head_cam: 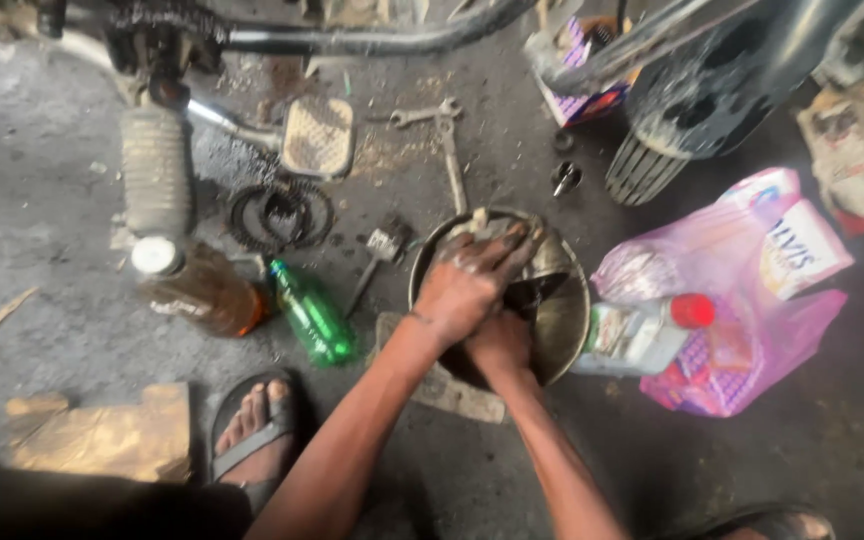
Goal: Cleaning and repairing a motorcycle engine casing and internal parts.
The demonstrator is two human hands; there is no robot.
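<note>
- Here, at the far left, a flat scrap of cardboard point(102, 435) lies on the grimy concrete floor point(42, 190), and a foot in a grey sandal point(252, 435) rests just beside it.
- Above those, a bottle of amber liquid with a white cap point(197, 285) lies on its side, with a green plastic bottle point(312, 315) tipped over next to it and a ring-shaped chain sprocket point(280, 215) behind both.
- The left hand point(467, 285) is greasy and lies over the top of the work, fingers pressed together and curled down onto a dark, dirty part point(532, 293) inside the round metal bowl point(567, 320).
- The right hand point(500, 345) sits under and just behind the left, touching it at the bowl's near rim; whether its fingers are spread or closed cannot be told, since the left hand and blur hide them.
- The part looks like metal: probably stiff, fairly heavy for its bulk, and slippery with oil, so I judge a full wrap on its broad body safer than a fingertip pinch at the thin dark edge.
- The bowl looks thin-walled and light, apt to slide or tip; steadying it by the rim seems best.
- To the right, a white bottle with a red cap point(652, 330) lies touching the bowl, against a pink plastic bag point(752, 320).
- Behind the bowl, a wrench point(447, 140) lies on the floor.
</note>
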